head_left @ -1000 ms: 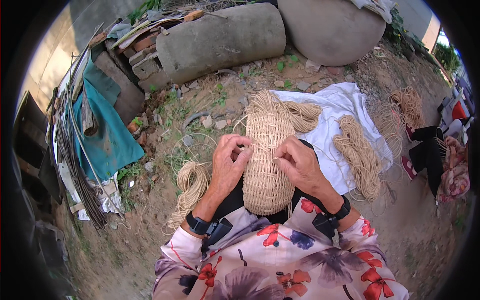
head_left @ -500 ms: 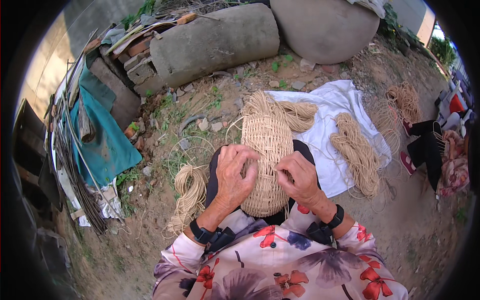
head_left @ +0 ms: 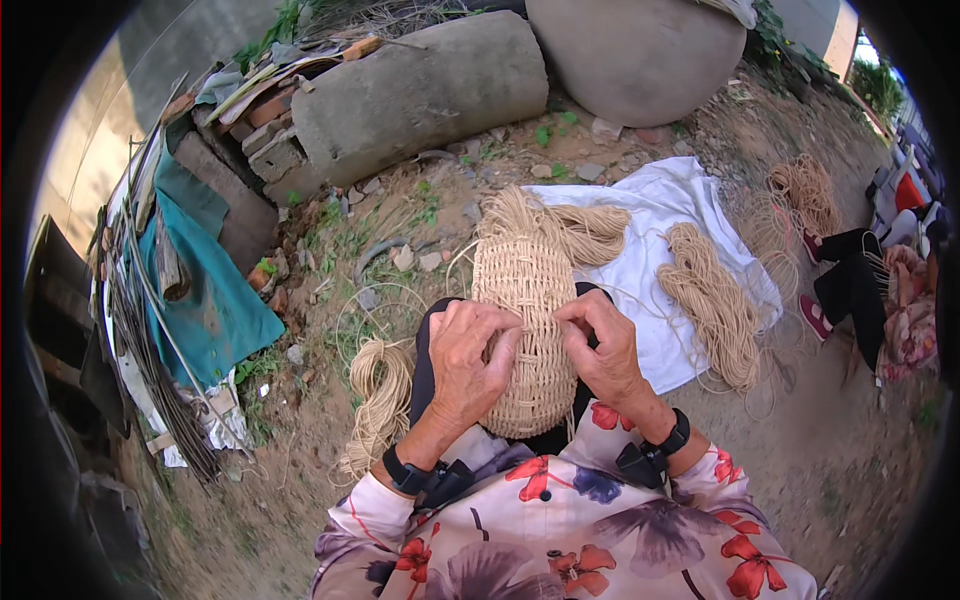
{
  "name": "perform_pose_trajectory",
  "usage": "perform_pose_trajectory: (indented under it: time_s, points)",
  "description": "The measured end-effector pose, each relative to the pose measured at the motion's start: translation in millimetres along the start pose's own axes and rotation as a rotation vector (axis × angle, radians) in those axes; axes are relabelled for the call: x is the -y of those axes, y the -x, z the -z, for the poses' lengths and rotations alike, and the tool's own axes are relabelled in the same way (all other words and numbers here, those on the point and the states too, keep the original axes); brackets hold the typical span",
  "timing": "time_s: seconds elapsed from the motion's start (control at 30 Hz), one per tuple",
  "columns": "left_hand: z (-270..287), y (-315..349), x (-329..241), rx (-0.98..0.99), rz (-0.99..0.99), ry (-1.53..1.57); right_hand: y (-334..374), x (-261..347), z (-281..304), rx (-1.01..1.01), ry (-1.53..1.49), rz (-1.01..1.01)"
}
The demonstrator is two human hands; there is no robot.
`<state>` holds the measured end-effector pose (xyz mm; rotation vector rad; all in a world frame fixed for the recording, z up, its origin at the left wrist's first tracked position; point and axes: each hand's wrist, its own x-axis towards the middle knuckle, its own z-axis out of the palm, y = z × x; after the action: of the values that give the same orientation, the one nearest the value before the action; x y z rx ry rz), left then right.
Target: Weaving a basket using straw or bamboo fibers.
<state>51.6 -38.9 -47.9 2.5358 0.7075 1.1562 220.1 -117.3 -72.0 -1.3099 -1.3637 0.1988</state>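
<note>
One coarse, oblong fibre weave [head_left: 534,350] | left hand [head_left: 465,355], right hand [head_left: 606,350] both half-curled against it | grip unclear

You wear this camera on your head, the left one of a side-by-side pair, and it looks steeply down your front and out toward twelve o'clock. Your flowered shirt [head_left: 600,530] fills six o'clock at close range. Your forearms [head_left: 430,435] come in from seven and from between four and five, bringing your left hand [head_left: 468,360] and right hand [head_left: 606,352] near the centre. Beyond them your view runs over the ground to a concrete cylinder [head_left: 420,100], farther off between eleven and twelve. The wide fisheye also takes in a teal cloth [head_left: 210,310] at nine and another person's legs [head_left: 855,295] at three.
</note>
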Motion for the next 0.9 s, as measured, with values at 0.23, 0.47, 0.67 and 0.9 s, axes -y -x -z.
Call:
perform_pose_trajectory:
  time_s: [0.23, 0.47, 0.67, 0.9]
  points:
    - [12, -21, 18, 0.093, 0.038, 0.193, 0, -7, 6, 0.070, 0.032, -0.009]
    - [15, -29, -4, 0.186, -0.115, -0.009, -1, -7, 6, 0.068, -0.003, 0.019]
    - [15, -23, 4, 0.201, -0.141, -0.060, -3, -2, 8, 0.072, -0.007, -0.021]
    - [10, -28, -3, 0.247, 0.008, 0.128, -6, -3, 4, 0.080, 0.004, -0.007]
